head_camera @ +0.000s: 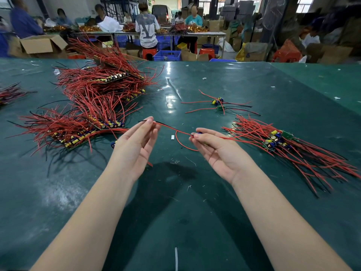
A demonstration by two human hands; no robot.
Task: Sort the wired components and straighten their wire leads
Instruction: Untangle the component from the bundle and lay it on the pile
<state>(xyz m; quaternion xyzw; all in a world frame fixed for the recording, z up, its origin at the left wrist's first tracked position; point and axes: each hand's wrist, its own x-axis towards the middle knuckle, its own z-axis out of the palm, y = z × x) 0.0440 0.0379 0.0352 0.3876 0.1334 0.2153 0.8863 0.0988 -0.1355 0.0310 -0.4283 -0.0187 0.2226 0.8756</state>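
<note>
The right hand [214, 147] grips a small component [198, 133] above the green table [195, 212], its red wire [172, 128] running leftward to the left hand [136, 141], whose fingertips pinch the far end, the sorted pile [277, 139] lying nearer the right hand

- Held component [198, 133]: red and black leads stretched leftward, one red lead looping below.
- Sorted bundle [277, 141] right; unsorted heap [97, 94] left; two loose components [218, 103] between.

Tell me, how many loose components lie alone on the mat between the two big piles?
2: one component with yellow and blue parts, and a green board just nearer, touching or almost. The piles may hide others.
</note>
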